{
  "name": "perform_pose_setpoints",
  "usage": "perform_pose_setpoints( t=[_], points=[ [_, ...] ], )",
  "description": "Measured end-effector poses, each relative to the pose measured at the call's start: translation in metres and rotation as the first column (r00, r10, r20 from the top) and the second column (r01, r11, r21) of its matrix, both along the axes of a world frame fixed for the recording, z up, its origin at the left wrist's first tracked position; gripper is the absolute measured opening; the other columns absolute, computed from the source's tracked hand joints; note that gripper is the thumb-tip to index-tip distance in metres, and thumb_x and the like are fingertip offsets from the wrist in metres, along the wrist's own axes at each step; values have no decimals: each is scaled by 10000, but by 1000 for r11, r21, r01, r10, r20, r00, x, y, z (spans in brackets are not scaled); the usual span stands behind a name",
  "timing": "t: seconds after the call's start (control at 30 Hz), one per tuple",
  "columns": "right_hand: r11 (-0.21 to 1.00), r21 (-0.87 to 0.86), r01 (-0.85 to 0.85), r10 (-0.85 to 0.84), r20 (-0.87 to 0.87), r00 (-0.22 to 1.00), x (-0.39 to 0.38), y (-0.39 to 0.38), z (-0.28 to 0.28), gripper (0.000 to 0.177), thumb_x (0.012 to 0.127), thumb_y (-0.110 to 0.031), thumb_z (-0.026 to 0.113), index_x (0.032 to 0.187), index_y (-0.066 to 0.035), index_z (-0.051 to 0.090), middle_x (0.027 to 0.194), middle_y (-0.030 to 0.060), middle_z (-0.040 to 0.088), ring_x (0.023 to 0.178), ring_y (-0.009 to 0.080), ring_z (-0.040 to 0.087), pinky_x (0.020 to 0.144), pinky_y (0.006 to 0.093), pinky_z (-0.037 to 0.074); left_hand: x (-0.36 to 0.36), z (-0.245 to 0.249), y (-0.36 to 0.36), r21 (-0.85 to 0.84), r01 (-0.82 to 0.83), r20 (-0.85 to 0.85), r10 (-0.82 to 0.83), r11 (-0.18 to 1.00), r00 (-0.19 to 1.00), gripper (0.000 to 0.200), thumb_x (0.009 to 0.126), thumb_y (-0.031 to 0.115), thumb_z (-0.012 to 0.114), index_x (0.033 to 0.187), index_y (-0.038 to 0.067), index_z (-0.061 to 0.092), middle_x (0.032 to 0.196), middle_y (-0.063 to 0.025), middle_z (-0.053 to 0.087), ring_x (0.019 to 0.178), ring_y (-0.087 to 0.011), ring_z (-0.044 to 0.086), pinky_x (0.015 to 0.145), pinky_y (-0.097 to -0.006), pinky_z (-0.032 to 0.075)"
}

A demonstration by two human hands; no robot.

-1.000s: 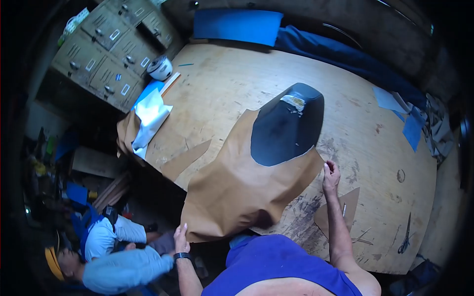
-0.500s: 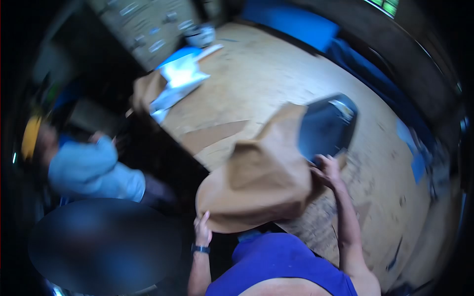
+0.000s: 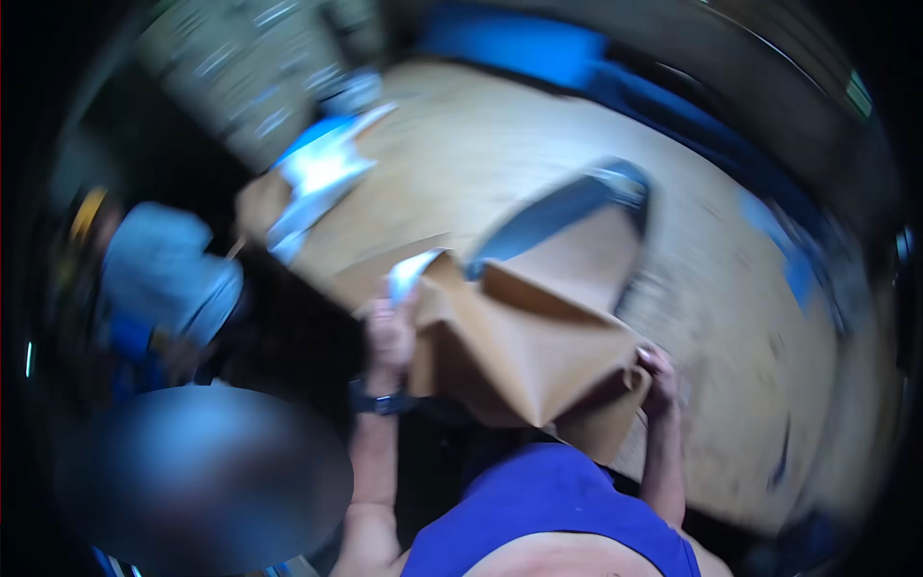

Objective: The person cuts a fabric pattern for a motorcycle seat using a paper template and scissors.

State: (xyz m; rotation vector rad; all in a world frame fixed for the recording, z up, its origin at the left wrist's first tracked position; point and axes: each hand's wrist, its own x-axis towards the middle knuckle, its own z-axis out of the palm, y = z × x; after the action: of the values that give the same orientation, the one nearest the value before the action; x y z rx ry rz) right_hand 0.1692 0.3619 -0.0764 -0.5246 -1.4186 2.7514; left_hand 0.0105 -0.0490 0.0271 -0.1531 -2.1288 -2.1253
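Note:
A brown leather-like cover (image 3: 519, 351) hangs in folds between my two hands over the near edge of the table. My left hand (image 3: 389, 337), with a dark band on its wrist, is closed on the cover's left edge, where a pale shiny patch shows. At the right edge, my right hand (image 3: 661, 380) has its fingers closed on the brown material. Beyond the folds lies a dark seat-shaped shell (image 3: 538, 223) with a rounded far end. Part of the brown cover lies over the shell, and the shell's near end is hidden.
The large wooden table (image 3: 721, 385) bears a flat brown piece (image 3: 389, 264) and a white and blue bundle (image 3: 322, 173). Blue material (image 3: 519, 43) lines the far side. A thin dark tool (image 3: 781, 457) lies at right. A person in a light blue top (image 3: 159, 260) stands at left.
My left hand has moved up and away from me, lifting and folding the cover's edge. My right hand has come nearer to me. More brown now covers the dark shell.

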Motion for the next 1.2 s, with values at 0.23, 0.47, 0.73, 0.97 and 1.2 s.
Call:
perform_pose_setpoints(
  t=[0.23,0.47,0.73,0.97,1.2],
  points=[
    [724,-252,642,-687,-340,642,221,142,95,234,1004,-93,581,1206,-2,659,1098,127,738,996,230,732,915,392,601,-27,120,287,-303,667,-64,-712,681,699,397,999,207,635,1330,-13,622,1160,-76,705,1033,-140,639,935,-298,491],
    [756,-19,655,-623,-328,710,239,142,129,297,967,-35,599,1262,-9,623,1157,79,683,1106,167,632,1009,337,504,-111,176,601,-557,372,-456,-648,742,610,494,939,253,744,1343,-3,623,1140,-143,723,1045,-229,684,951,-323,528],
    [733,656,179,-394,196,898,224,204,-101,403,1016,-338,620,1141,45,640,967,183,704,884,215,682,791,389,538,12,-54,574,-764,76,-470,-633,641,615,361,1021,221,590,1269,-40,624,1163,-264,685,1069,-451,643,937,-461,516],
    [385,895,226,-819,219,530,396,294,-107,384,943,-191,705,1270,-4,628,1008,150,701,969,249,686,891,380,545,230,-215,386,-935,86,-85,-453,344,887,546,907,319,767,1316,-7,611,1354,-235,605,1325,-394,516,1098,-476,407],
    [-21,960,-280,-820,144,554,418,409,-140,627,850,-255,801,1377,-30,545,1031,168,699,998,322,691,887,438,539,200,-227,332,-496,583,384,-439,644,812,244,935,181,757,1049,-15,664,918,-91,717,757,-157,627,705,-321,520]
  ],
)
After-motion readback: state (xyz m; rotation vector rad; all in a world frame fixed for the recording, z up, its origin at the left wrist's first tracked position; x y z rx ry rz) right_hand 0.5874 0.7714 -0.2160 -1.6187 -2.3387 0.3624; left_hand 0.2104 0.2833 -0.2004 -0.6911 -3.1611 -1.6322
